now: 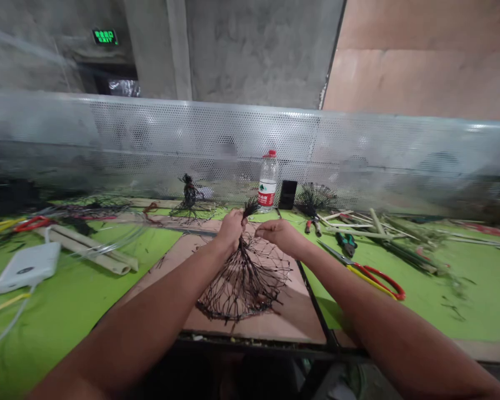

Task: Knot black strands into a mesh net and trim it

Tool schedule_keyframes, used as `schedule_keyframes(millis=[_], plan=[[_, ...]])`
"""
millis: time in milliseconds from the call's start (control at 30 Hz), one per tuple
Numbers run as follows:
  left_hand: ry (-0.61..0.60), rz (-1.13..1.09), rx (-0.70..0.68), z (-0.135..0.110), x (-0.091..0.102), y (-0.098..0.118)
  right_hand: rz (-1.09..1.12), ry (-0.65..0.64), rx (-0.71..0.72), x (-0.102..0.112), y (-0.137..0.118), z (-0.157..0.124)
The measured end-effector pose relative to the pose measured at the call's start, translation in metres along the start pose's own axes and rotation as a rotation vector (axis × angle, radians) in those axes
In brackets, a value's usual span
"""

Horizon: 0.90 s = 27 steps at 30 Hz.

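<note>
In the middle stands a cone of dark knotted strands, a net-like piece (244,278), its wide round rim resting on a pinkish board (304,322). My left hand (232,225) is wrapped round the gathered strands near the top, with a tuft of loose ends sticking out above the fist. Just right of that bundle is my right hand (275,233), thumb and fingers pinched together at the upper strands. Whatever lies between those fingertips is too small to make out.
Behind the hands stand a water bottle (267,186) and a black phone (288,194). Scissors (375,278), pliers (346,243) and bamboo strips (379,222) lie right. Left are a white power bank (28,266) and bamboo pieces (95,253). A perforated metal screen (216,133) closes the back.
</note>
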<state>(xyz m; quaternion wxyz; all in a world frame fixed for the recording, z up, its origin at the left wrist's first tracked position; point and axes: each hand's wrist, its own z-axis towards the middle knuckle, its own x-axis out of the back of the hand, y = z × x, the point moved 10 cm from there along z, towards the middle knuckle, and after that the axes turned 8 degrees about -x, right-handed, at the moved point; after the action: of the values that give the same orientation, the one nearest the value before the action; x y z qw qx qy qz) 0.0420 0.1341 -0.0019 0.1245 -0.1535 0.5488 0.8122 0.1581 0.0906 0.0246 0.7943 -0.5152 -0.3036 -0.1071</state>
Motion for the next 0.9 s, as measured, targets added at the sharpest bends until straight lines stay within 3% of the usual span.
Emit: schedule_keyframes(millis=[233, 433, 767, 900], plan=[[-0.059, -0.083, 0.120, -0.006, -0.006, -0.006, -0.241, 0.059, 0.095, -0.004, -0.004, -0.002], [-0.096, -0.117, 0.057, -0.009, -0.011, 0.000, -0.334, 0.043, 0.143, -0.007, 0.002, 0.002], [-0.125, -0.099, 0.046, -0.005, -0.010, -0.007, -0.265, -0.052, 0.218, -0.018, -0.001, -0.002], [-0.076, 0.044, -0.047, -0.002, -0.003, -0.006, -0.067, -0.003, 0.397, -0.011, -0.030, -0.013]])
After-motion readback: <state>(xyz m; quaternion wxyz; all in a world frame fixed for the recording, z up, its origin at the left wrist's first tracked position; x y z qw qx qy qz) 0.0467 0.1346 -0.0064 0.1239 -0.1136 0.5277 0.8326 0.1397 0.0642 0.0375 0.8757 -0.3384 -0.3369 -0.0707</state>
